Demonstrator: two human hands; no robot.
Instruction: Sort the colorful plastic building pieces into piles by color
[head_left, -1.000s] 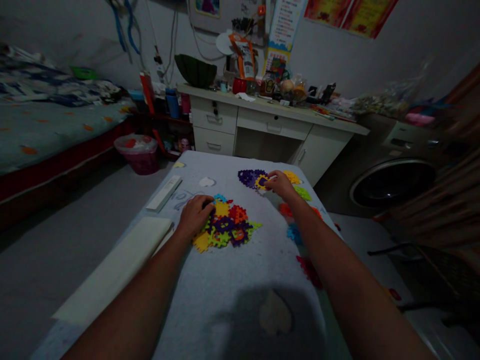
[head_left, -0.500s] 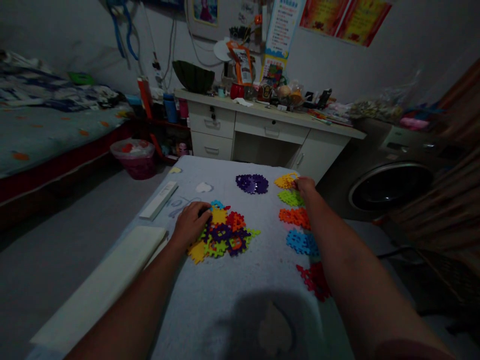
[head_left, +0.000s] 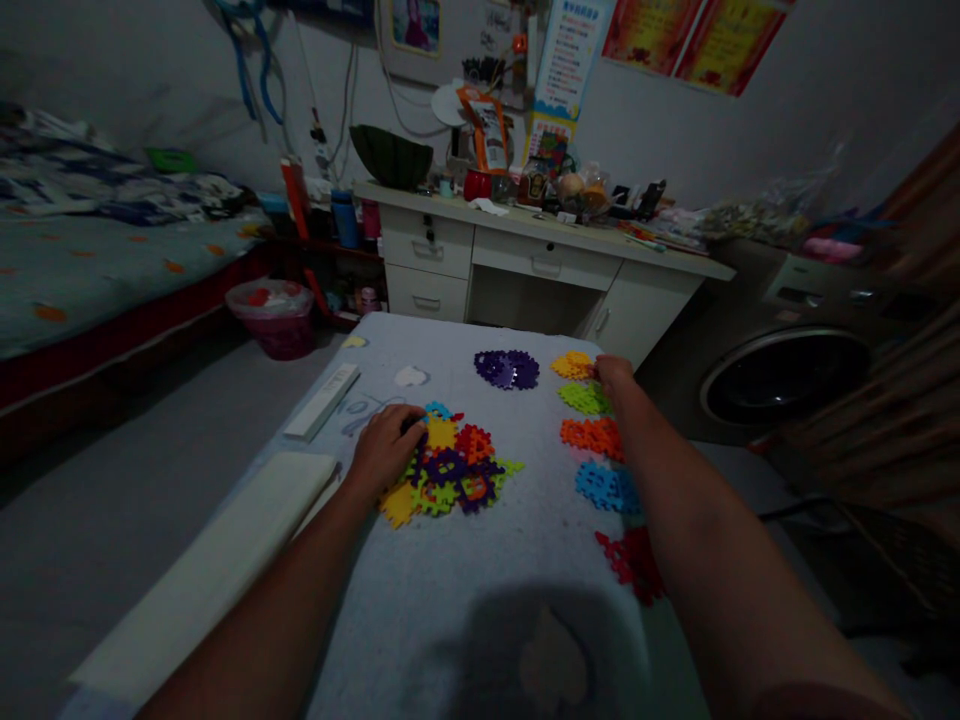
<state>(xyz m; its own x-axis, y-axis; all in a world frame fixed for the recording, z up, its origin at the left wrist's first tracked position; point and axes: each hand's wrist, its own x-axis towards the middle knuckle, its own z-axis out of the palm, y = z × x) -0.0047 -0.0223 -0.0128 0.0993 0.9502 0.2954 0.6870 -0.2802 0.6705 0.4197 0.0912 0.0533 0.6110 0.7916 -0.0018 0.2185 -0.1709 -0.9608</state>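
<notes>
A mixed heap of coloured plastic interlocking pieces [head_left: 454, 465] lies mid-table on a grey cloth [head_left: 465, 570]. My left hand [head_left: 384, 448] rests on the heap's left edge, fingers curled over pieces. Sorted piles run along the right side: purple [head_left: 507, 368], yellow [head_left: 572, 364], green [head_left: 584, 398], orange [head_left: 591, 435], blue [head_left: 604, 485], red [head_left: 631, 562]. My right hand [head_left: 613, 374] sits between the yellow and green piles, fingers bent down at the yellow pile's edge; whether it holds a piece is hidden.
A long white box [head_left: 324, 400] and a white board [head_left: 225, 560] lie along the table's left edge. Behind stand a cluttered white desk [head_left: 540, 250], a washing machine [head_left: 787, 370], a bed [head_left: 90, 270] and a red bin [head_left: 274, 315].
My right hand moved from the purple pile over to the yellow pile at the right edge, uncovering the sorted piles. My left hand stayed on the mixed heap.
</notes>
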